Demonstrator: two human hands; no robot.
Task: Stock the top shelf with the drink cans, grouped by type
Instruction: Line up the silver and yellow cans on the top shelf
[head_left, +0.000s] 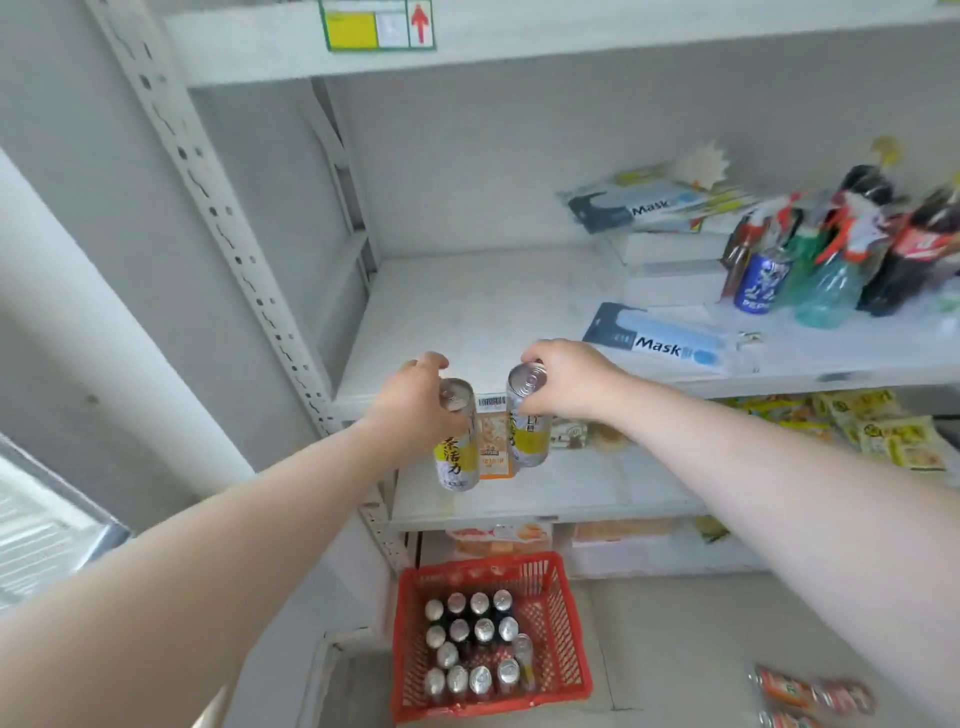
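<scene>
So on my feed both hands are up at the front lip of the white shelf (467, 312), each with one slim yellow-and-white can. The left hand (415, 402) has its fingers curled round the top of the left can (458, 452), and the right hand (574, 384) grips the right can (529, 431) by its top rim. Both cans hang roughly upright just in front of the shelf edge, close together but not touching. Room-wise, the open stretch of board runs from the perforated upright (234, 228) on the left across to the mask pack (660, 344), which lies right at the front edge. Further right and back is a cluster of bottles (831, 280) with a blue can (761, 283). The upper shelf (519, 52) sits well above the hands. On the floor below them, the red basket (563, 613) holds more basket cans (467, 639) standing upright.
</scene>
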